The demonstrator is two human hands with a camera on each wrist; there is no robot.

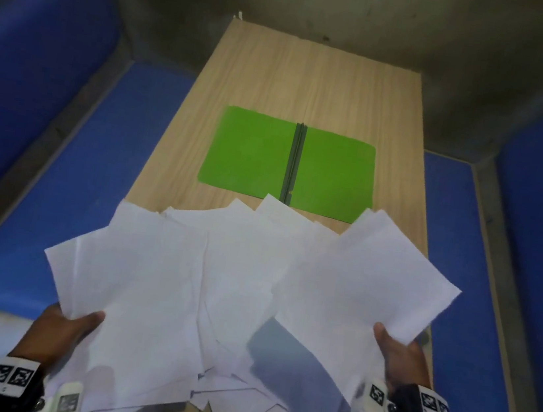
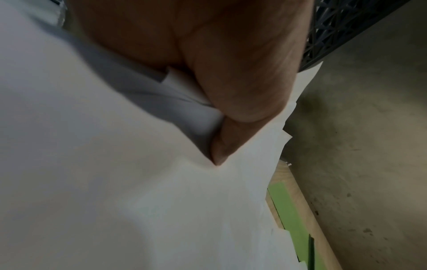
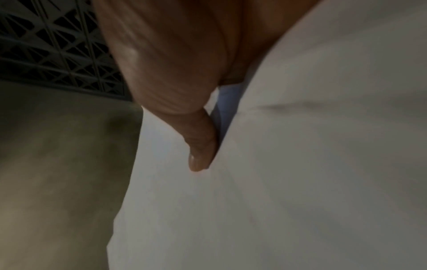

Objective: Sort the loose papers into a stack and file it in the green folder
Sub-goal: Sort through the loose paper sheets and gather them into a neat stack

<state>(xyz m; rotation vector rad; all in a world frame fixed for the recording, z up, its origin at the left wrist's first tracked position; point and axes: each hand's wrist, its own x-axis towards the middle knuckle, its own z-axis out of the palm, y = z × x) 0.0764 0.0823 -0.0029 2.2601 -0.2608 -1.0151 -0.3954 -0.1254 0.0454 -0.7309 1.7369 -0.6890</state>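
A green folder point(image 1: 289, 163) lies open and flat on the wooden table point(image 1: 314, 83), its dark spine down the middle. Nearer me, several loose white papers point(image 1: 220, 268) spread in an overlapping fan over the table's front. My left hand point(image 1: 75, 321) grips the left sheets at their lower corner, thumb on top. My right hand point(image 1: 395, 353) pinches a lifted bunch of sheets point(image 1: 371, 274) at the right, its thumb point(image 3: 201, 146) pressed on the paper. In the left wrist view the left thumb point(image 2: 231, 138) lies on the papers point(image 2: 115, 164), with a strip of the folder point(image 2: 289, 215) beyond.
Blue padded benches point(image 1: 58, 184) run along both sides of the narrow table. A grey concrete wall point(image 1: 324, 5) stands behind its far end. A dark lattice crate point(image 3: 46, 51) shows in the wrist views.
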